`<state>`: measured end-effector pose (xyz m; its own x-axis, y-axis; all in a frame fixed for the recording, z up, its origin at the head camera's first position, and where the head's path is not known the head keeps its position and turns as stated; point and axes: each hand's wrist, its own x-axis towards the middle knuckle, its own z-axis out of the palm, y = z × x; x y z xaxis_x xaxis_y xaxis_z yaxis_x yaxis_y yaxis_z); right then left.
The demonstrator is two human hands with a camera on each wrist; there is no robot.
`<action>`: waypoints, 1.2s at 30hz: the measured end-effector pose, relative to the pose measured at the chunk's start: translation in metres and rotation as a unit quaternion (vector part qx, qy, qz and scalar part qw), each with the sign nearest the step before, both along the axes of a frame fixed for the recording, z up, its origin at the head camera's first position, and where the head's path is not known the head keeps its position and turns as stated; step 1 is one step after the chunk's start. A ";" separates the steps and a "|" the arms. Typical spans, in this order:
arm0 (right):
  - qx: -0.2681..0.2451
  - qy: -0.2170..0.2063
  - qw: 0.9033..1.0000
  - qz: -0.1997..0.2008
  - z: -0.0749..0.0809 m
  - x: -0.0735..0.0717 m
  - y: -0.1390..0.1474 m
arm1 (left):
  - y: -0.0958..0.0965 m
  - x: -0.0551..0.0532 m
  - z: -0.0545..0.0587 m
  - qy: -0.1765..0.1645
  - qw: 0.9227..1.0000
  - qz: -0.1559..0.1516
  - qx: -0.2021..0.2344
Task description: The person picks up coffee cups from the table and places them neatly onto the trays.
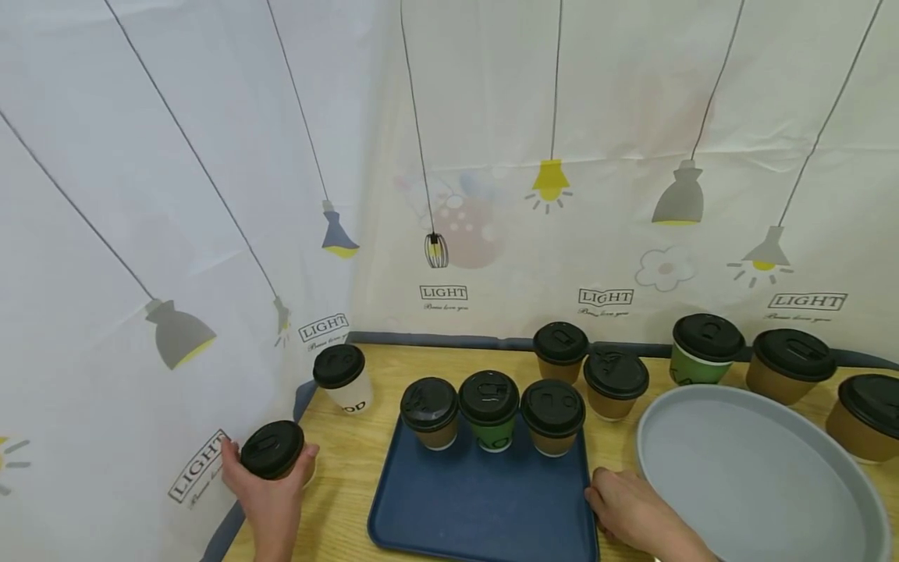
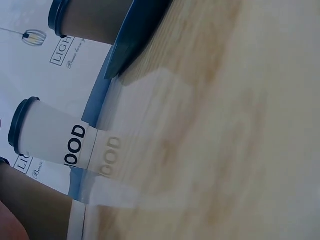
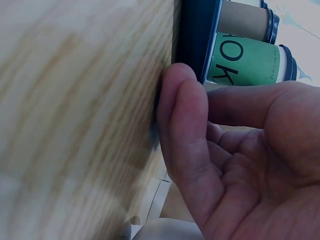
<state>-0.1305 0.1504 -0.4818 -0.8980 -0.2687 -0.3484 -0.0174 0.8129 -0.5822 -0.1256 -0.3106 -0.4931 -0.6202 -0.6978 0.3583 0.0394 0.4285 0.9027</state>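
At the left, my left hand (image 1: 270,496) grips a brown paper cup (image 2: 37,200) by its sides, under its black lid (image 1: 272,449). The cup's base is on the wooden table in the left wrist view. My right hand (image 1: 632,503) pinches the right rim of the blue tray (image 1: 485,503), thumb above and fingers below in the right wrist view. Along the tray's far side stand a brown cup (image 1: 430,414), a green cup (image 1: 490,410) and another brown cup (image 1: 552,417), all with black lids.
A white lidded cup (image 1: 342,378) stands behind my left hand. A round grey tray (image 1: 758,468) lies on the right, with several lidded cups, one green (image 1: 702,351), around its far side. A white printed curtain (image 1: 492,195) encloses the table at the back and left.
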 end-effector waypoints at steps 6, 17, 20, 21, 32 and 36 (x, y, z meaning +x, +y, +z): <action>-0.004 0.004 1.000 -0.001 0.001 0.001 -0.001 | -0.001 -0.005 -0.007 0.005 0.999 -0.010 0.049; -0.005 0.014 1.000 -0.005 -0.001 0.002 0.000 | -0.002 -0.009 -0.011 -0.014 0.993 0.002 0.118; -0.008 0.014 1.000 -0.007 -0.002 0.002 0.000 | -0.003 -0.010 -0.013 -0.032 0.993 0.009 0.116; -0.009 0.014 1.000 -0.007 -0.003 0.002 0.000 | -0.004 -0.010 -0.013 -0.039 0.993 0.011 0.114; -0.007 0.009 1.000 -0.004 -0.001 0.001 0.000 | 0.000 -0.008 -0.008 -0.040 0.993 0.018 0.111; -0.007 0.007 1.000 -0.003 -0.001 0.000 0.001 | 0.005 -0.007 0.001 -0.030 0.993 -0.005 0.110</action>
